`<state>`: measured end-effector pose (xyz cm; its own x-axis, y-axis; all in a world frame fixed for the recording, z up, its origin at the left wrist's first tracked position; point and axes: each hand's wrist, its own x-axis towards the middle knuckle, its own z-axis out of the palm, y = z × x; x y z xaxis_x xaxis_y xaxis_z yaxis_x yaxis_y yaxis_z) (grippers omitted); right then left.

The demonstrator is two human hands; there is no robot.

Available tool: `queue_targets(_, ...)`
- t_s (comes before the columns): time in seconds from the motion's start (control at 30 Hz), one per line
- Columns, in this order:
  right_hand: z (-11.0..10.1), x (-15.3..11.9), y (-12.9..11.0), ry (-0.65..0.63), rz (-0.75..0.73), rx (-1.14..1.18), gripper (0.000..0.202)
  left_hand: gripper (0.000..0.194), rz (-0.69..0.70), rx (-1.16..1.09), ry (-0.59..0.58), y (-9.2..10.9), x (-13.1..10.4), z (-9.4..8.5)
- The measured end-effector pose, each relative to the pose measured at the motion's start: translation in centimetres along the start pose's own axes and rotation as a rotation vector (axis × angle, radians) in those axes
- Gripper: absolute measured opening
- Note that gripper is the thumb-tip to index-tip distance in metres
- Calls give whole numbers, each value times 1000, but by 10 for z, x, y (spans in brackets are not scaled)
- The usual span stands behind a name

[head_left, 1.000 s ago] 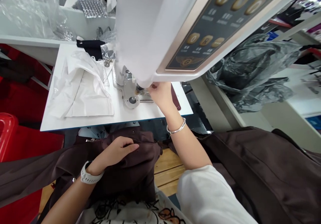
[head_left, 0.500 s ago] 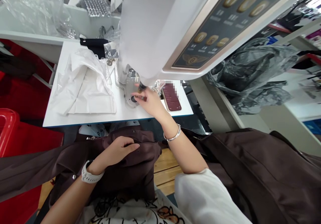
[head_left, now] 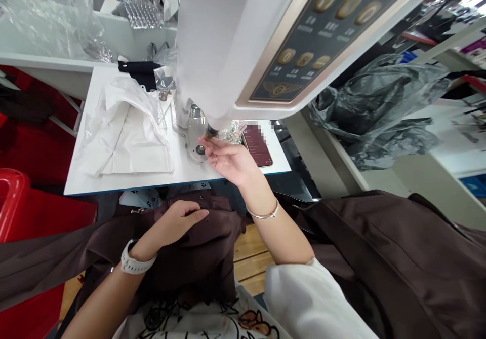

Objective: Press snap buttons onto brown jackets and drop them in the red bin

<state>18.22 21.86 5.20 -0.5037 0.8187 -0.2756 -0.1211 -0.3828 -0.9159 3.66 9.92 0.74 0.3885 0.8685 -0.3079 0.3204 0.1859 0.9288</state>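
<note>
Under the head of a large white machine (head_left: 216, 40), my right hand (head_left: 228, 159) is raised with its palm turned up. Its fingertips are pinched at the dark tip (head_left: 211, 131) of the machine; anything between them is too small to make out. Just below the fingertips is the machine's clear lower plate with a round dark die (head_left: 200, 149). My left hand (head_left: 180, 222) lies on the dark brown garment (head_left: 205, 237) in my lap, thumb against the cloth, fingers partly hidden in its folds.
White fabric (head_left: 132, 141) lies on the left of the white table (head_left: 79, 172). A phone (head_left: 258, 145) rests right of the machine's base. Red bin (head_left: 15, 197) at left; grey plastic bags (head_left: 372, 96) and another brown garment (head_left: 398, 248) at right.
My right hand has turned palm up and its fingertips have risen from the round die to the machine's tip. My left hand has barely moved. The view has shifted slightly.
</note>
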Motion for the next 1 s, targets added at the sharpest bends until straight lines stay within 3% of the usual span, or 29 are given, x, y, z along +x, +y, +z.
queue_targets(0.1,0,-13,3,-43,-4,0,31,40,-10,5,71,17,7,-16)
queue_targets(0.27,-2,-42,18,-212,101,-405,24,37,28,-35,141,47,23,-43)
queue_targets(0.37,-8,-43,24,-128,89,-289,29,36,-1,-80,168,53,34,-54)
queue_targets(0.5,-16,-25,21,-56,25,-194,29,38,-86,-191,201,52,47,-64)
queue_targets(0.7,-25,2,13,-18,-54,-317,26,30,-100,-414,154,52,64,-74)
queue_targets(1.0,-39,29,20,66,-80,-192,25,31,-35,-378,216,33,109,-81)
